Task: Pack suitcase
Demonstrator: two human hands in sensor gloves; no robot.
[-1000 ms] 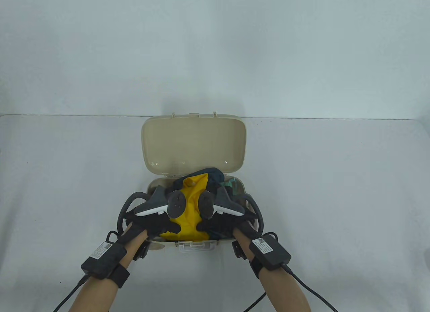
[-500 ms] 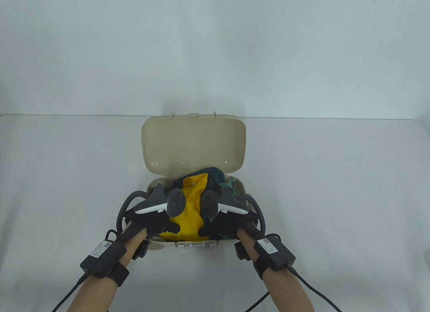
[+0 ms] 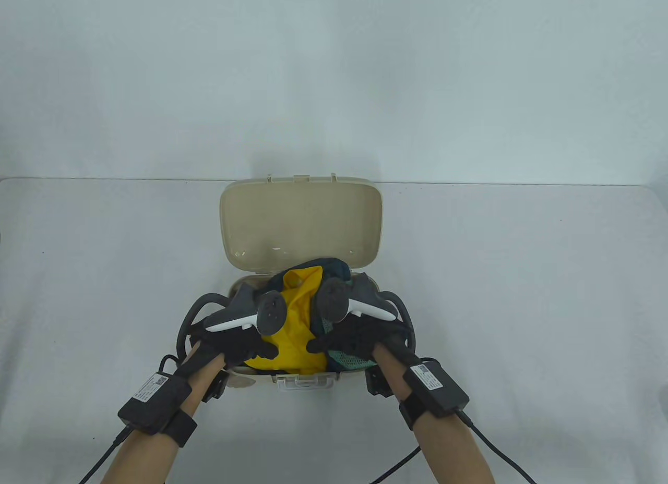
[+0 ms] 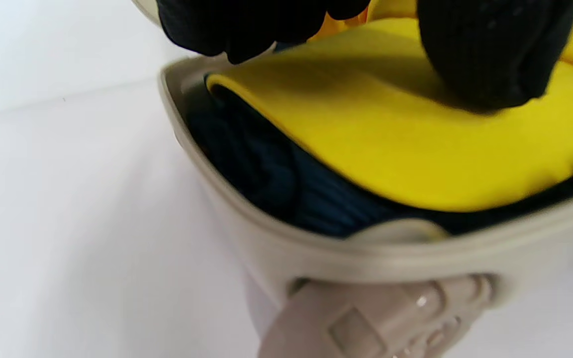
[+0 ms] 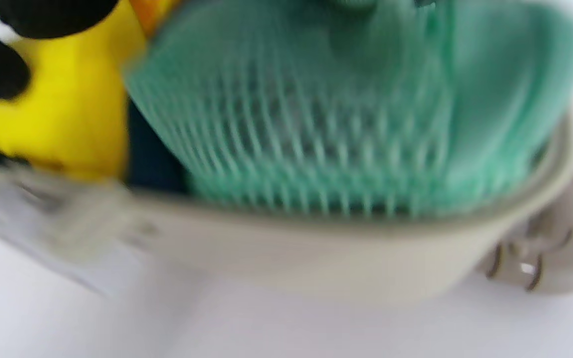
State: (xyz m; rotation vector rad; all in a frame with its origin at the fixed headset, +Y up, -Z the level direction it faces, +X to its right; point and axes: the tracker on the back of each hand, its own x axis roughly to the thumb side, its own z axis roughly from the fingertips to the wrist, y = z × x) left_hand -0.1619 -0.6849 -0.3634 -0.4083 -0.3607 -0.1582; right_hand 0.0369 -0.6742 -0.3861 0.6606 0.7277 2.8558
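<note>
A small beige hard-plastic suitcase (image 3: pixel 300 296) was seen on a white table (image 3: pixel 522 296), its rounded lid (image 3: pixel 301 223) propped open beyond both hands and its clear front latch (image 3: pixel 305 382) facing the person.

On the left, the black-gloved left hand (image 3: pixel 237 343) was laid on a folded yellow cloth (image 3: pixel 292 327) at the near left of the case. In the left wrist view one fingertip (image 4: pixel 485 54) was pressed onto the yellow fabric; whether the other fingers were spread or curled could not be told. Under that hand, a dark blue knitted garment (image 4: pixel 276 174) was tucked beneath the yellow layer, just inside the case wall.

The yellow cloth lay between the two hands, rising slightly above the rim.

On the right, the black-gloved right hand (image 3: pixel 355 340) was placed over a mint-green mesh item (image 3: pixel 349 361) at the near right corner. The right wrist view was blurred, so the grip could not be judged; only the thumb was seen touching the yellow cloth. The mesh stood up against the case wall below that hand.

The step was judged to be pressing the contents down. It would be done well by pushing evenly with both palms, tucking the mesh and yellow edges inside the rim, and keeping fabric off the latch side so the lid could seat.
</note>
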